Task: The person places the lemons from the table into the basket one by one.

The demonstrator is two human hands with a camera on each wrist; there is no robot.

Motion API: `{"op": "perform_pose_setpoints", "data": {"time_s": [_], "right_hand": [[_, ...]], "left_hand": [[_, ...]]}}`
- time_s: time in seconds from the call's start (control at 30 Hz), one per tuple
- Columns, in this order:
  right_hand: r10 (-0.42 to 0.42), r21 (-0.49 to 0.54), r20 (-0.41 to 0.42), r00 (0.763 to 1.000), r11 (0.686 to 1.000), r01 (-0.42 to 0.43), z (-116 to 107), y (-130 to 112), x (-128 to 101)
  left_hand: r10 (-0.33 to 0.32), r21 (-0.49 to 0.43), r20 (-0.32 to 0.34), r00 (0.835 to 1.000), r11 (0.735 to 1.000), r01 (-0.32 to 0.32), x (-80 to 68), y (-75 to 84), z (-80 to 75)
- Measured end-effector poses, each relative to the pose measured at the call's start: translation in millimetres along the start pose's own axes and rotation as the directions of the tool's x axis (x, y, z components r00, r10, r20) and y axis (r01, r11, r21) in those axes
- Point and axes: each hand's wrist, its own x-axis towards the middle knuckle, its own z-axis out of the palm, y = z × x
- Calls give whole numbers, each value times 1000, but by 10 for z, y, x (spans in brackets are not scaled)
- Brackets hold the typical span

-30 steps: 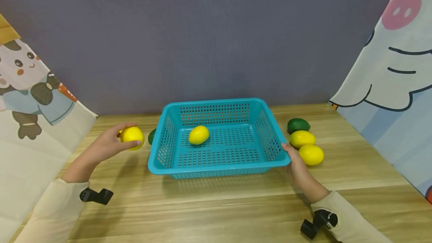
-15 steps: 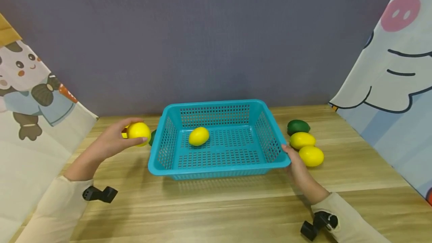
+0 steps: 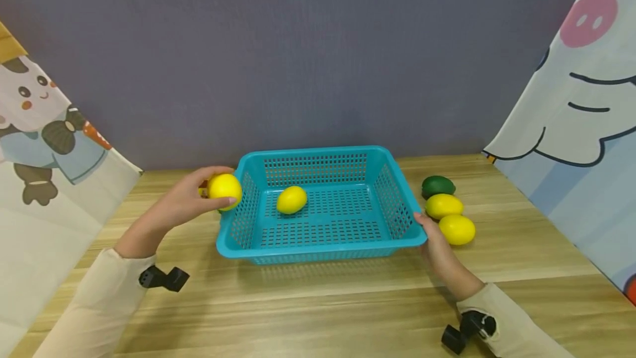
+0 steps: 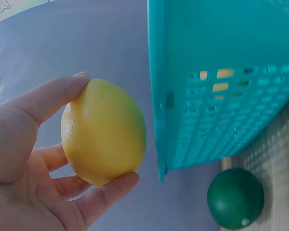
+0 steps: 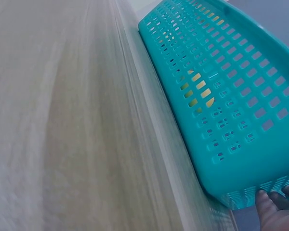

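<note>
1. The left hand [image 3: 191, 198] is held up at the left end of the basket [image 3: 323, 253], with its forearm slanted in from the basket's near left.
2. A lemon [image 3: 225, 191] is pinched in the left hand, with the thumb set on one side and the fingers bent against the other.
3. This lemon is held apart from the basket, above rim level; whether it lies directly over the left rim cannot be told.
4. The basket's near right corner is gripped by the right hand [image 3: 439, 245]; the forearm is angled in from the near right, and some fingers are hidden.
5. A second lemon [image 3: 291, 200] is seen inside the basket, left of its middle.
6. Right of the basket, a green fruit [image 3: 438, 187] and two more lemons [image 3: 456, 230] are lined up.
7. Another green fruit [image 4: 235, 198] is partly hidden, left of the basket.
</note>
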Motion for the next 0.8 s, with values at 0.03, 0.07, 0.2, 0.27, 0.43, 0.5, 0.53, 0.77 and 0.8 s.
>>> {"op": "perform_pose_setpoints", "data": {"time_s": [0.03, 0.07, 0.2, 0.27, 0.43, 0.5, 0.53, 0.77, 0.8], "right_hand": [[5, 2, -4, 1000, 1000, -5, 2, -5, 2], [13, -5, -8, 1000, 1000, -13, 9, -17, 3], [62, -56, -58, 996, 996, -66, 94, -124, -17], [85, -68, -80, 993, 994, -90, 133, -172, -29], [106, -69, -97, 990, 991, -113, 170, -219, -38], [103, -69, -92, 990, 992, -110, 167, -211, -30], [98, -71, -89, 991, 992, -105, 164, -203, -25], [65, -52, -80, 995, 996, -69, 109, -109, -12], [69, -52, -80, 994, 996, -73, 111, -110, -12]], "left_hand": [[1, -12, 5, 1000, 1000, -1, 12, 13, 11], [1, -20, 8, 1000, 1000, -1, 22, 26, 23], [-8, -50, 30, 1000, 999, 9, 62, 67, 78], [-4, -63, 41, 999, 998, 7, 86, 84, 110], [20, -61, 70, 997, 998, -16, 158, 104, 205], [33, -56, 83, 996, 998, -29, 192, 110, 247], [42, -59, 90, 995, 998, -36, 210, 117, 268], [97, -67, 127, 987, 994, -89, 305, 166, 409], [101, -64, 131, 986, 994, -93, 312, 171, 429]]}}
